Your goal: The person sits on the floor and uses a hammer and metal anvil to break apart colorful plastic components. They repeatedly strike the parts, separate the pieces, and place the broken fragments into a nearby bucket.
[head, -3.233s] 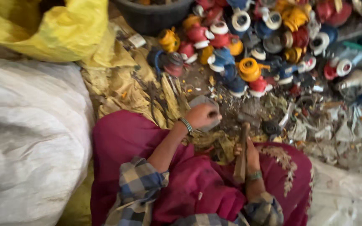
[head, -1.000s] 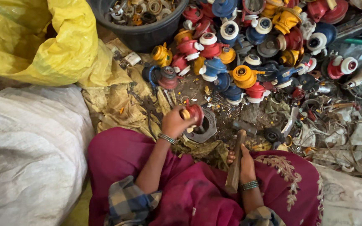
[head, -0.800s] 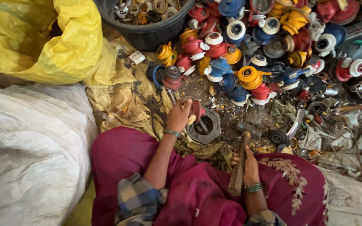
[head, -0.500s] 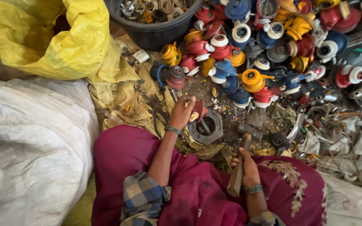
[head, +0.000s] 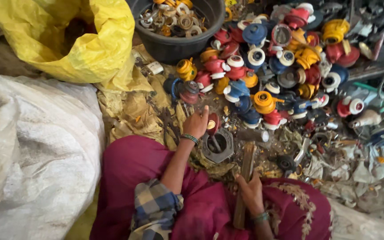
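Observation:
My left hand (head: 196, 123) grips a small red plastic part (head: 212, 124) and holds it over a grey metal ring block (head: 218, 145) on the ground in front of my lap. My right hand (head: 251, 192) is closed around the wooden handle of a hammer (head: 245, 169), whose dark metal head (head: 250, 134) rests just right of the ring block. Both wrists carry green bangles.
A heap of red, blue, yellow and white plastic parts (head: 272, 75) lies beyond the block. A black tub (head: 178, 42) of sorted pieces stands behind it, a yellow sack (head: 63, 40) to its left, a white sack (head: 27, 155) at my left side, scrap debris (head: 356, 169) at right.
My left hand has come back from the heap with the red part and lowered it onto the ring block. The hammer stays low in my right hand.

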